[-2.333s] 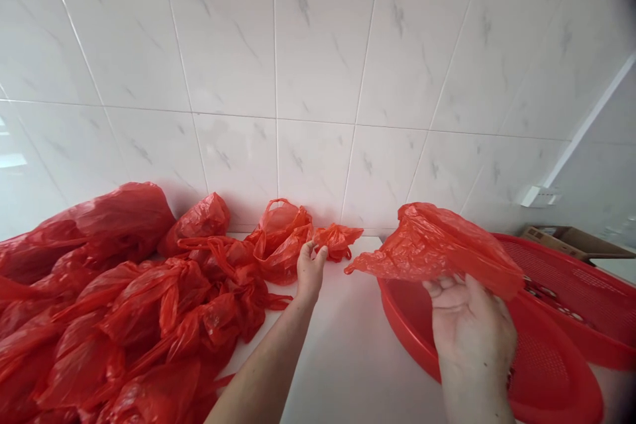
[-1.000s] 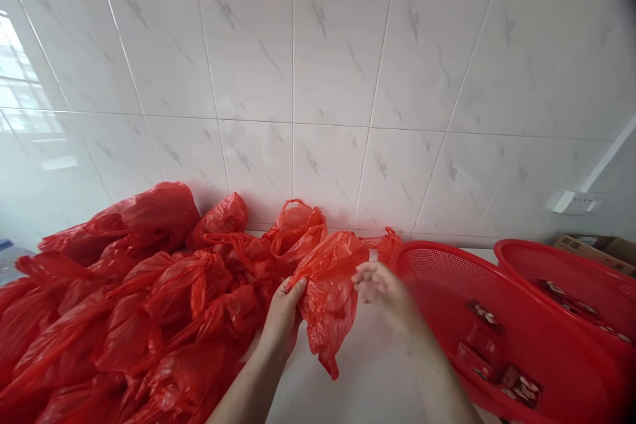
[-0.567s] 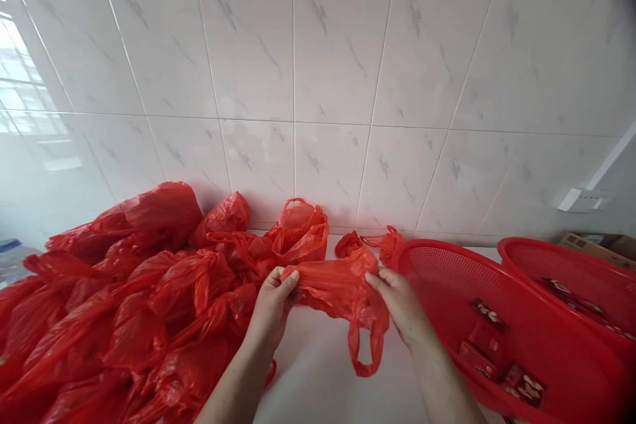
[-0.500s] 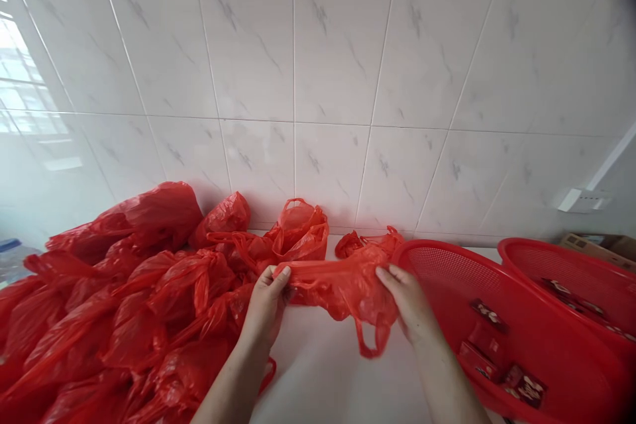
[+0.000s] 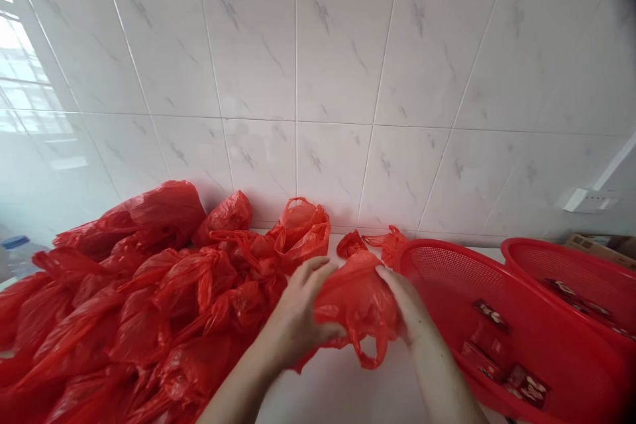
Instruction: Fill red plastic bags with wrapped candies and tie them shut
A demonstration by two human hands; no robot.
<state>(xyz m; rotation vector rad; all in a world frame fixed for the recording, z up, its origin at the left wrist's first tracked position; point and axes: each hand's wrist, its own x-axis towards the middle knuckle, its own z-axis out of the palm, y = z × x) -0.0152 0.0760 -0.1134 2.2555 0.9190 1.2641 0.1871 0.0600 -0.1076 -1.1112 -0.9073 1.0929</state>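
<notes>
Over the white worktop (image 5: 342,391), the left hand (image 5: 295,321) and right hand (image 5: 405,308) both close their grip on a limp, slippery red plastic carrier bag (image 5: 360,305), easiest gathered by its handle loop (image 5: 370,366).

Under the fingers (image 5: 318,271) lies a thin, glossy, crinkled plastic bag (image 5: 358,305); just right of them sits a perforated plastic basket (image 5: 447,258) with a smooth rim.

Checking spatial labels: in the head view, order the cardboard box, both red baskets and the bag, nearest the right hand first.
1. Red plastic bag: in the right hand, centre.
2. Nearer red mesh basket: just to the right.
3. Farther red mesh basket: further right.
4. Cardboard box: far right, behind.
</notes>
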